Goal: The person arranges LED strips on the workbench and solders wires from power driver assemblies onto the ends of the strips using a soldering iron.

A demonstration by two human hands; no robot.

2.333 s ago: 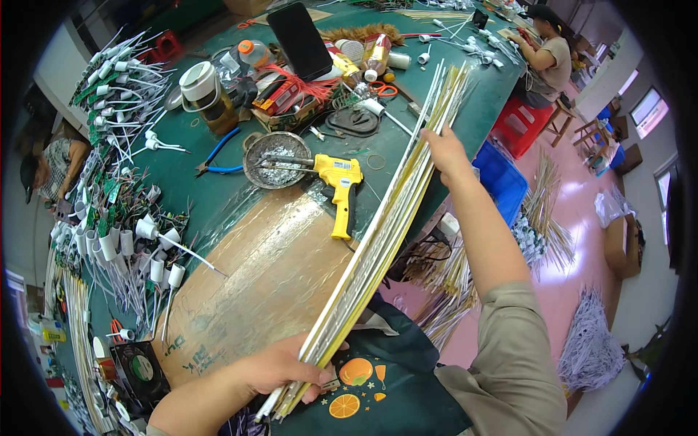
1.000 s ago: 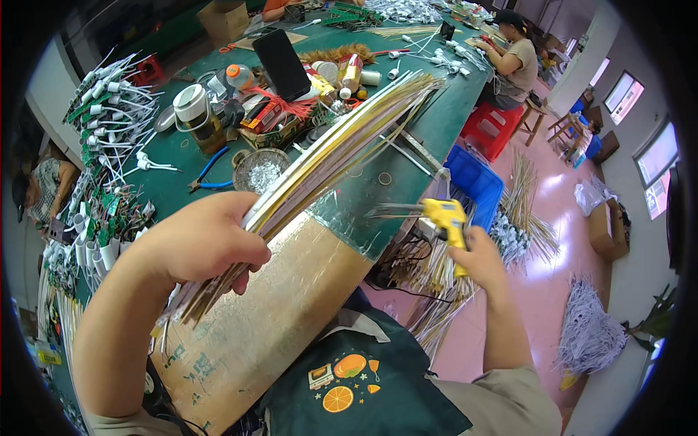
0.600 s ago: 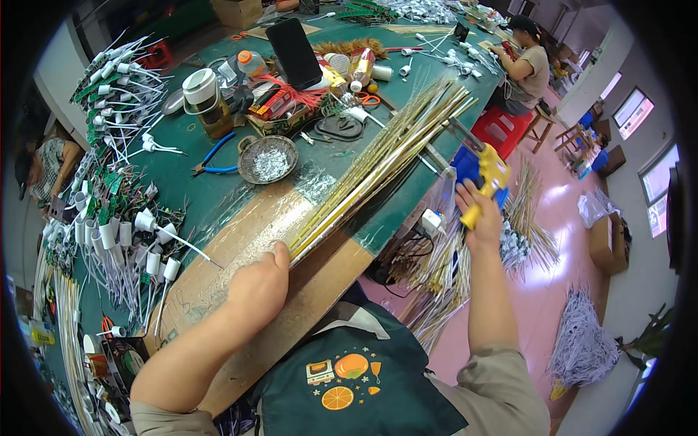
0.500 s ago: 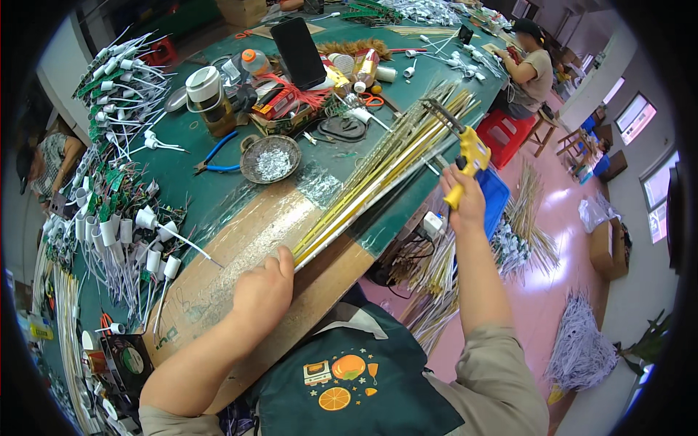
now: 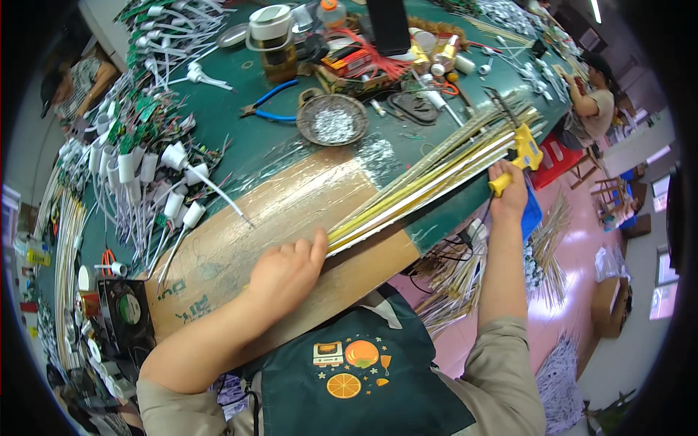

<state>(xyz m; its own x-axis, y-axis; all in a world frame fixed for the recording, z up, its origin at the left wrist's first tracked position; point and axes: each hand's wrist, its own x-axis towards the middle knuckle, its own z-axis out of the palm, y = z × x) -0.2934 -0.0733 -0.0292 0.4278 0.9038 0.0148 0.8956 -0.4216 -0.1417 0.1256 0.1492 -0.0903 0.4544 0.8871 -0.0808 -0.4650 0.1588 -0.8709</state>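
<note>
The green table stretches ahead of my left hand and my right hand; the brown board lies on it, under and ahead of my left hand; the bundle of long strips slants from my left hand, its fingers curled closed on the near end, toward the far side of my right; the blue bin is just beside my right wrist, half hidden, its contents out of my sight; well ahead of my left hand, the open box holds a red packet and red strands, and the lidded jug has something brownish inside; my right hand is wrapped around the grip of the yellow tool, whose prongs reach over the strips' far ends, though I cannot tell whether they touch; nearer my left hand, the round dish holds silvery bits.
</note>
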